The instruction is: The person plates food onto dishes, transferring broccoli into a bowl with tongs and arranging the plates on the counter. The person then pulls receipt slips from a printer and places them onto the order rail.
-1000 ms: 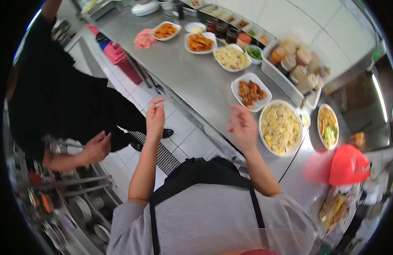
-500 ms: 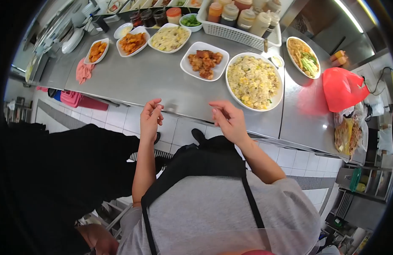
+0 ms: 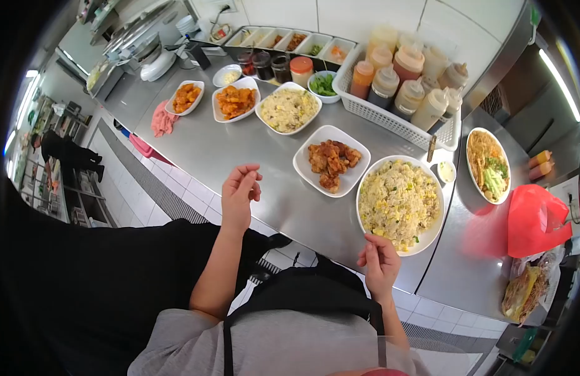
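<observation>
My left hand (image 3: 241, 197) hovers over the front of the steel counter, holding nothing, its fingers half bent and apart. Farther right, my right hand (image 3: 381, 264) is loosely bent with nothing in it; its fingertips overlap the lower rim of the big white plate of fried rice (image 3: 399, 203). Between and beyond my hands stands a square white dish of fried chicken pieces (image 3: 330, 164). Behind it is a smaller dish of fried rice (image 3: 290, 109), with two dishes of orange saucy pieces (image 3: 235, 101) farther left.
A white basket of sauce bottles (image 3: 396, 119) stands at the back, beside a bowl of greens (image 3: 324, 85). Noodles on an oval plate (image 3: 488, 164) and a red plastic bag (image 3: 535, 219) are at right. A pink cloth (image 3: 164, 119) lies left. A person in black (image 3: 120, 282) stands close at left.
The view has tilted up and turned, bringing more of the back wall and bottles into sight. My right hand has moved down and right, to the large plate's near rim; the left stays raised.
</observation>
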`<control>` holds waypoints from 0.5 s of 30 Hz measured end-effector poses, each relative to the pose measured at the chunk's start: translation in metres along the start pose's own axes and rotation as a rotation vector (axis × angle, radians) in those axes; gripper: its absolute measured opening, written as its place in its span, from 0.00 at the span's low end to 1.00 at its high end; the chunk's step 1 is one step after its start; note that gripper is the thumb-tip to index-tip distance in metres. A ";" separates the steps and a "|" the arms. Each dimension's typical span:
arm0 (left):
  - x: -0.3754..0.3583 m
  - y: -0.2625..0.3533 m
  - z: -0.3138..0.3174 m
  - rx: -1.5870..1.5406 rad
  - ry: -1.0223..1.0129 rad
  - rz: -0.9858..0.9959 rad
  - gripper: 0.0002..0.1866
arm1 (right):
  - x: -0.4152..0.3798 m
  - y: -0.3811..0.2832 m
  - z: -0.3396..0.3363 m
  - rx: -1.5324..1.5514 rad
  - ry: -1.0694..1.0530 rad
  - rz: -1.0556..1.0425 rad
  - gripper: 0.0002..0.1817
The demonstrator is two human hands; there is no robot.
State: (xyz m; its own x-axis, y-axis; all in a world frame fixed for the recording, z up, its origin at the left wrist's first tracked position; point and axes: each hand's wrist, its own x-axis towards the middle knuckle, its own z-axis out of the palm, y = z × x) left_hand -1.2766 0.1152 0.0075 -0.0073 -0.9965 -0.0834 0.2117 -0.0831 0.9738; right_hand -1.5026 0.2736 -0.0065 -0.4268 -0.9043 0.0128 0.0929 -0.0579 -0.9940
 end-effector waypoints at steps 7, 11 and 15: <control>-0.015 -0.029 0.062 -0.065 -0.158 -0.035 0.08 | -0.019 0.012 -0.041 -0.034 -0.014 0.001 0.09; -0.061 -0.038 0.094 -0.104 -0.256 -0.027 0.08 | -0.074 0.018 -0.094 -0.036 0.215 -0.042 0.08; -0.141 -0.041 0.110 -0.166 -0.327 -0.030 0.07 | -0.146 0.010 -0.136 -0.046 0.296 -0.091 0.07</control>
State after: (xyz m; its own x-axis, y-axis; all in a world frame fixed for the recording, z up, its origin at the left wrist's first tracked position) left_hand -1.3914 0.2576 0.0029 -0.3224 -0.9465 -0.0129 0.3623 -0.1360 0.9221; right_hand -1.5616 0.4626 -0.0332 -0.6752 -0.7337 0.0766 0.0044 -0.1079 -0.9942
